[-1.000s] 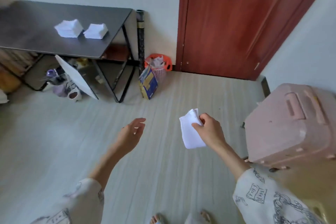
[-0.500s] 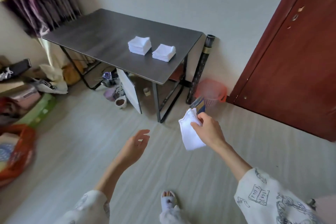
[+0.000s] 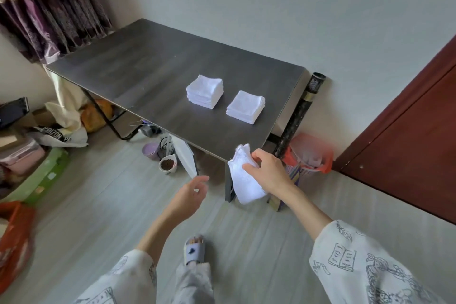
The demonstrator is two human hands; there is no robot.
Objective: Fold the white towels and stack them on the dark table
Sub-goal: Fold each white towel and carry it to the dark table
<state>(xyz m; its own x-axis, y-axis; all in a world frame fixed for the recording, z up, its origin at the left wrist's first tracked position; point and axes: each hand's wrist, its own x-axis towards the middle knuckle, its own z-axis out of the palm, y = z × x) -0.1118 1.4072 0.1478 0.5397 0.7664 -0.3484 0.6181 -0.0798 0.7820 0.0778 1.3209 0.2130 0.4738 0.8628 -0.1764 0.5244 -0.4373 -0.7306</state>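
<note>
My right hand (image 3: 269,172) grips a white towel (image 3: 244,180) by its upper part; the rest hangs down in the air just in front of the near right corner of the dark table (image 3: 138,66). On the table's right half lie two stacks of folded white towels: a taller left stack (image 3: 204,91) and a lower right stack (image 3: 245,106). My left hand (image 3: 191,196) hovers over the floor left of the held towel, with relaxed fingers and nothing in it.
A black tube (image 3: 299,116) leans on the wall at the table's right end, beside a red-rimmed basket (image 3: 311,155). A white board (image 3: 185,155), a bowl (image 3: 168,164) and a purple cup (image 3: 150,150) sit under the table. Boxes and bags crowd the left floor. A red door (image 3: 407,136) stands right.
I have walked closer to the table, which now fills the middle of the view. My right hand carries the towel up to the table's near corner. The left hand stays empty.
</note>
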